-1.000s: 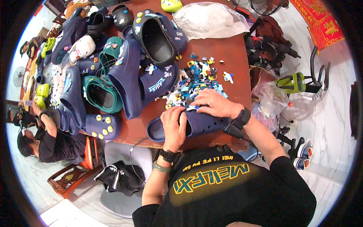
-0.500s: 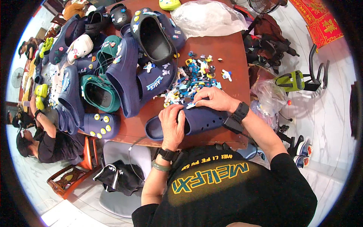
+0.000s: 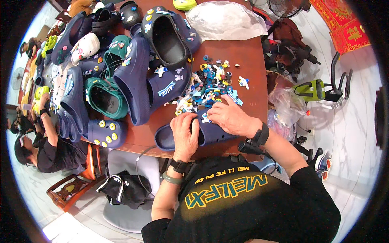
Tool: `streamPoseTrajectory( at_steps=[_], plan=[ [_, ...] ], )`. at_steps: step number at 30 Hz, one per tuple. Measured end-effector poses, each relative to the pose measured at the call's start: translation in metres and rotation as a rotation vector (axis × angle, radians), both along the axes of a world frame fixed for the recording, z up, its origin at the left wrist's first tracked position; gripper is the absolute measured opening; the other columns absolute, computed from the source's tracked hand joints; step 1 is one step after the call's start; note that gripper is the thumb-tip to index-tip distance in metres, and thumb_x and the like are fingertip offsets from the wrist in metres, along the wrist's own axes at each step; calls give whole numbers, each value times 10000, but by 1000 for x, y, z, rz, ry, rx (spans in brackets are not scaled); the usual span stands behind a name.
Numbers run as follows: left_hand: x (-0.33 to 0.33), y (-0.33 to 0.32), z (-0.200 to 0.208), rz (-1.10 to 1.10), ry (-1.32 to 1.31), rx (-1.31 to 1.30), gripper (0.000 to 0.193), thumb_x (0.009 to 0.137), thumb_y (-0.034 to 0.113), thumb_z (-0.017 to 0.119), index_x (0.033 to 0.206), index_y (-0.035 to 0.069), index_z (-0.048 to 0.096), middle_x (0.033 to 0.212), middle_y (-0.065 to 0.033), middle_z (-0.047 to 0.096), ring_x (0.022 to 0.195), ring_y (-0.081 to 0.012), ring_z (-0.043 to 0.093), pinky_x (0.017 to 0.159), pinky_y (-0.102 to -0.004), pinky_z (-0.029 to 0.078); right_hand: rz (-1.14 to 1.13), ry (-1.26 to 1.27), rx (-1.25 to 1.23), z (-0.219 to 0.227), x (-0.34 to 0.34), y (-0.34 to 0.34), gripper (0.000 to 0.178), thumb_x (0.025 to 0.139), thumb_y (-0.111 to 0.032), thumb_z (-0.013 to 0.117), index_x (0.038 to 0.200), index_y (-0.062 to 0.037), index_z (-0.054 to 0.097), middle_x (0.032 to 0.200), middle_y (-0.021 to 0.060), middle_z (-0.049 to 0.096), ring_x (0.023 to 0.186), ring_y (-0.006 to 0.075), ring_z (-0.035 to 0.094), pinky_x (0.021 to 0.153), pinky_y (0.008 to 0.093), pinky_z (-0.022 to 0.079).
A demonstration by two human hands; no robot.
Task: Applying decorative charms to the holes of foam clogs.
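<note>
A navy blue clog [image 3: 166, 139] lies on its side at the near edge of the brown table [image 3: 251, 65]. My left hand [image 3: 184, 135] grips the middle of the clog from above. My right hand [image 3: 230, 117] rests on the clog's toe end, fingertips pressing a small white and blue charm [image 3: 205, 118] onto its upper. Just beyond my hands lies a heap of small colourful shoe charms [image 3: 210, 83].
Many navy, teal and white clogs [image 3: 129, 69] are piled on the table's left and far side. A clear plastic bag [image 3: 225, 20] lies at the far end. Another person [image 3: 48, 141] sits at the left. A chair with a black bag [image 3: 121, 188] stands below.
My hands have stayed on the navy clog, shifting slightly as the right fingers work at its upper. The view has shifted a little.
</note>
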State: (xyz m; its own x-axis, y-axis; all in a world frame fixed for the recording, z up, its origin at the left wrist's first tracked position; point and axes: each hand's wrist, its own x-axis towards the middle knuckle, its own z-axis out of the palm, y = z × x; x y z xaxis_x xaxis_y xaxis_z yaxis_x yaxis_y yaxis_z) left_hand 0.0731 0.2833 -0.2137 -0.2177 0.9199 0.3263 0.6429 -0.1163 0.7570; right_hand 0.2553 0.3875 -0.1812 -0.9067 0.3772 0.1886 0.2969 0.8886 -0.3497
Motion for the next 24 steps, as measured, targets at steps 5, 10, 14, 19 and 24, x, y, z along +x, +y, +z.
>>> streamPoseTrajectory(
  at_steps=[5,10,14,19,24],
  plan=[
    [1,1,2,-3,10,1,177,899,148,597,1048,60,631,1062,-103,618,1034,-276,554,946,-413,357,-63,-63,66,2,-4,-9,151,794,-69,641,943,-78,669,971,14,625,984,189,581,1012,451,348],
    [1,-1,4,-3,-28,-58,194,953,171,510,1058,72,639,1103,-98,613,1086,-287,523,986,-404,337,-88,184,-183,-1,12,0,118,841,-149,682,914,-56,680,997,24,666,971,212,602,932,399,418],
    [1,-2,2,11,-21,-22,178,920,148,569,1058,60,637,1070,-101,623,1046,-278,552,970,-413,347,-238,52,-493,-16,42,45,143,865,-178,636,901,-55,699,930,106,695,875,287,659,756,386,508],
    [2,-2,5,8,-41,-24,179,926,156,559,1055,62,641,1083,-100,626,1057,-278,549,976,-409,345,-691,113,-288,-43,98,101,101,829,-125,640,882,-54,687,854,136,672,827,319,654,732,398,513],
    [2,-1,2,11,-30,-16,180,928,155,555,1056,64,643,1084,-98,627,1056,-276,549,974,-405,347,-753,273,-297,-56,103,113,153,804,-125,685,940,-55,692,960,144,658,892,315,639,776,392,506]
  ],
)
